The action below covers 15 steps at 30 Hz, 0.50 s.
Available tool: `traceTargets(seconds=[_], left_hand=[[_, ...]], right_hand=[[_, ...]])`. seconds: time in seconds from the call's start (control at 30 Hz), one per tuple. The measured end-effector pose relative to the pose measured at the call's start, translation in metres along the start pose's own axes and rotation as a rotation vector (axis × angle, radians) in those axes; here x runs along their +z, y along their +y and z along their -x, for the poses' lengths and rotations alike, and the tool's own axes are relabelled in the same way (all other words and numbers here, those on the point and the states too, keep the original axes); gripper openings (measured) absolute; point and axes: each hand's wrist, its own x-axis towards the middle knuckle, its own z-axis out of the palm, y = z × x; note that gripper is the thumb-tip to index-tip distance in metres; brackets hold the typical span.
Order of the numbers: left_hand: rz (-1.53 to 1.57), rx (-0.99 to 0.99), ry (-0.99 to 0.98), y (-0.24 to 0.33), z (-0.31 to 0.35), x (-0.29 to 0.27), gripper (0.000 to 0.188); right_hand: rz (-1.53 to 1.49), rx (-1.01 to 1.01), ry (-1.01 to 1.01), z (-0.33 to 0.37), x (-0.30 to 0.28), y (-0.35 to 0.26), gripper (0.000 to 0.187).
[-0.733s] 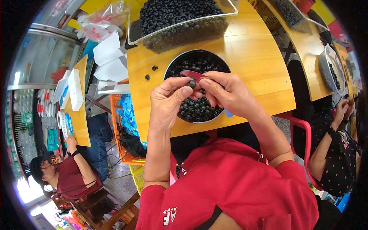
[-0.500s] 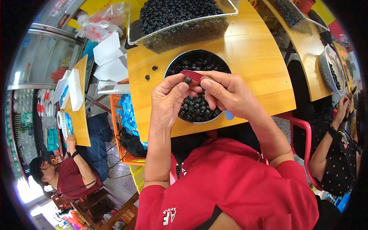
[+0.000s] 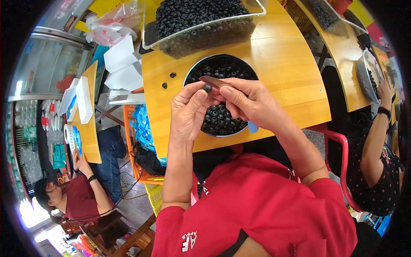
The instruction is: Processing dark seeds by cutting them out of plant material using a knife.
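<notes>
My left hand [image 3: 188, 107] pinches one small dark round piece [image 3: 207, 88], like a berry or bead, between thumb and fingers. In my right hand [image 3: 252, 100] is a small knife [image 3: 212, 81], its reddish-brown blade pointing left just above that piece. I cannot tell whether the blade touches it. Both hands are over a round bowl [image 3: 186, 76] with a pale rim, holding many more dark pieces [image 3: 222, 122]. My wrists and fingers hide part of it. A blue tab [image 3: 253, 127] shows at the bowl's near right side.
A clear bin [image 3: 205, 26] heaped with dark pieces stands at the table's [image 3: 291, 73] far side. Two loose pieces [image 3: 173, 75] lie left of the bowl. An orange crate [image 3: 130, 141] is beside the table. People sit at tables left and right; the right one reaches into a bowl [image 3: 364, 79].
The knife blade has turned, now showing a narrower face. My hands have barely shifted. At right, the other person's hand has moved up to their bowl; at left, the other person's hands are together.
</notes>
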Motion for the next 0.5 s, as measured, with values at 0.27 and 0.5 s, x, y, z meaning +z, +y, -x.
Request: traceTargets(seconds=[0.27, 0.5], left_hand=[[-0.042, 0.015, -0.025, 0.0005, 0.0024, -0.0036, 0.021], [-0.087, -0.020, -0.064, 0.0072, 0.0035, 0.0001, 0.021]], right_hand=[[0.055, 0.062, -0.041, 0.0012, -0.0034, -0.0083, 0.032], [-0.056, 0.066, -0.065, 0.0026, -0.0048, -0.0079, 0.034]])
